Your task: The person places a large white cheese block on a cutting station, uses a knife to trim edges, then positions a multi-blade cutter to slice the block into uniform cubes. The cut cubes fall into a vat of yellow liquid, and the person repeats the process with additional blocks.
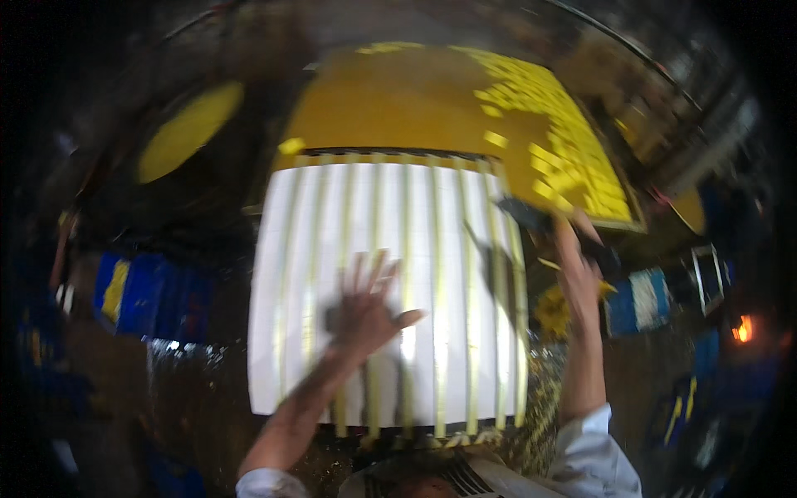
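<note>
A white sheet, crossed lengthwise by several pale yellow strips, lies in front of me. Over its middle, my left hand has its fingers spread and casts a shadow on the white. I cannot tell whether the palm touches the surface. At the sheet's upper right corner, my right hand is closed around a long dark tool. One end of the tool reaches over the sheet's edge; blur hides its exact kind.
Beyond the sheet is a brown-yellow tabletop with many small yellow pieces along its right side. A yellow oval surface is at far left. Blue containers stand left and right. Yellow scraps lie beside my right forearm.
</note>
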